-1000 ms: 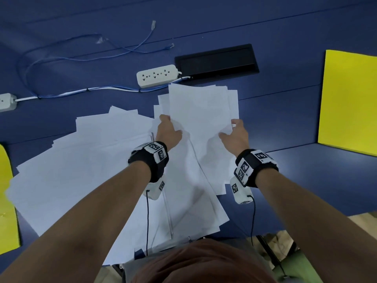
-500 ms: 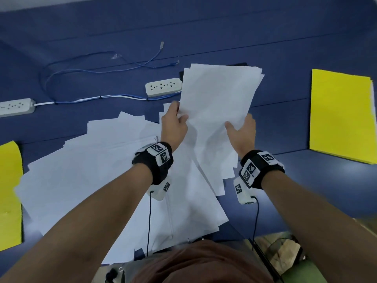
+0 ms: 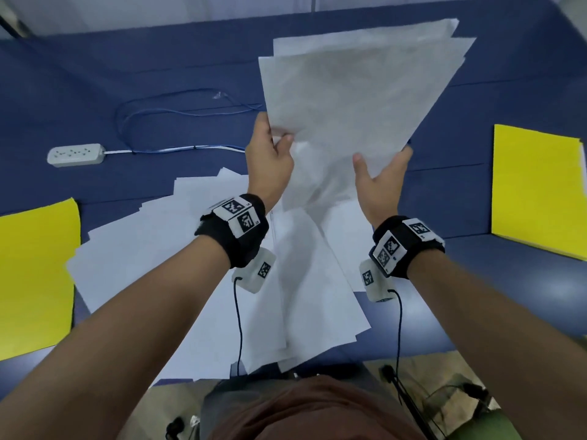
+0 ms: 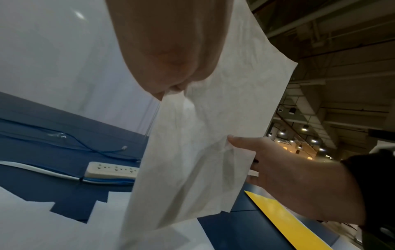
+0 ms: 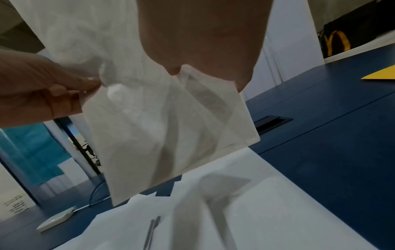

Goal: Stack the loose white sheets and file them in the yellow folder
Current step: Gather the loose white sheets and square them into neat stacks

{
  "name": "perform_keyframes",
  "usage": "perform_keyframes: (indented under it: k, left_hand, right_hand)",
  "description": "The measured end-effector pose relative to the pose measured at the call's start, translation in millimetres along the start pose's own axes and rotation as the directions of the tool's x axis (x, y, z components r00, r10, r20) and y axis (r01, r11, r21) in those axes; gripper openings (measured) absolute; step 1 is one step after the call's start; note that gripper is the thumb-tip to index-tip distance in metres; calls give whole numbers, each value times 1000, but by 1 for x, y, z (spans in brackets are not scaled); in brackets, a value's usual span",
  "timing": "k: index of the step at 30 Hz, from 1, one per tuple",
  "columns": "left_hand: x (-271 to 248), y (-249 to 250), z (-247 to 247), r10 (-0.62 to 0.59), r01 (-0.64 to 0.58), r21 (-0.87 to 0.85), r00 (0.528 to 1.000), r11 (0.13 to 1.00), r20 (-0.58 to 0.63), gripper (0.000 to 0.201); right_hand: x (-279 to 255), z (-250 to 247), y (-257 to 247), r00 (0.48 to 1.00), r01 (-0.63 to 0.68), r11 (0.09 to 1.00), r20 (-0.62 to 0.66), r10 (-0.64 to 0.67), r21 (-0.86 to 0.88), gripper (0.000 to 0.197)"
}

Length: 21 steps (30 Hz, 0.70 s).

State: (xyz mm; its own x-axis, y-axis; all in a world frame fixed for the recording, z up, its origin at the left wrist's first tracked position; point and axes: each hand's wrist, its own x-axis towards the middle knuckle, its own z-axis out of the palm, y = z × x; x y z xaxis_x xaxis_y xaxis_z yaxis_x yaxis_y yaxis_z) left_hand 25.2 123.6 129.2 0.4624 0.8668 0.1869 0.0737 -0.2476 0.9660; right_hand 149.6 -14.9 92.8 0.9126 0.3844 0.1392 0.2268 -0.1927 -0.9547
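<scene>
A bundle of white sheets [image 3: 349, 100] is held up off the table [image 3: 127, 74] between both hands, tilted with its far end raised. On the left, the bundle's left edge is pinched by the left hand [image 3: 270, 157]: the thumb is laid on the near face and the fingers are curled behind, so the grip is pressed together on the paper. On the right, the lower right edge is gripped by the right hand [image 3: 379, 177], thumb on the near face and fingers behind the sheets. Below the hands, the remaining loose sheets [image 3: 178, 255] are fanned out across the dark blue table, overlapping one another. A yellow folder [image 3: 35, 274] is seen at the table's left edge, and another yellow folder [image 3: 536, 188] lies flat well to the right of the hands. A white power strip [image 3: 75, 154] and blue cables [image 3: 178, 112] lie on the far left part of the table. A pale wall is visible beyond the far edge.
</scene>
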Motion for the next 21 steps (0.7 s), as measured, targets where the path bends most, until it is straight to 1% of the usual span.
perform_keyframes:
  k: [2,4,6,7,10,14,15,19,21]
  left_hand:
    - [-3,5,-16,5,-5,-3,1000,1000,0,33]
    - [-9,5,-35,-4,4,19,1000,1000,0,35]
    - [-15,-3,-53,-21,21,57,1000,998,12,26]
    - [-18,-8,-62,-36,34,81,999,996,17,22]
    - [-28,-23,-86,-76,72,132,997,989,27,23]
    - [-42,-30,-106,-109,99,159,992,982,58,34]
    - [-46,-29,-111,-110,98,168,992,981,65,35]
    - [-56,-32,-131,-113,98,195,992,976,64,26]
    - [-62,-33,-140,-96,84,217,994,973,46,20]
  right_hand:
    - [-7,6,-11,999,22,998,-26,-21,58,78]
    - [-16,14,-17,999,13,995,-32,-9,103,90]
    - [-28,20,-23,1000,-7,994,8,6,106,98]
    - [-33,24,-24,999,-22,993,37,18,116,98]
    - [-49,34,-23,997,-38,987,70,27,157,86]
    - [-68,41,-21,994,-87,994,69,82,69,47]
    - [-72,43,-22,993,-99,993,74,95,56,40]
    - [-87,48,-29,988,-82,996,133,76,38,34]
    - [-94,49,-36,991,-53,997,127,45,57,28]
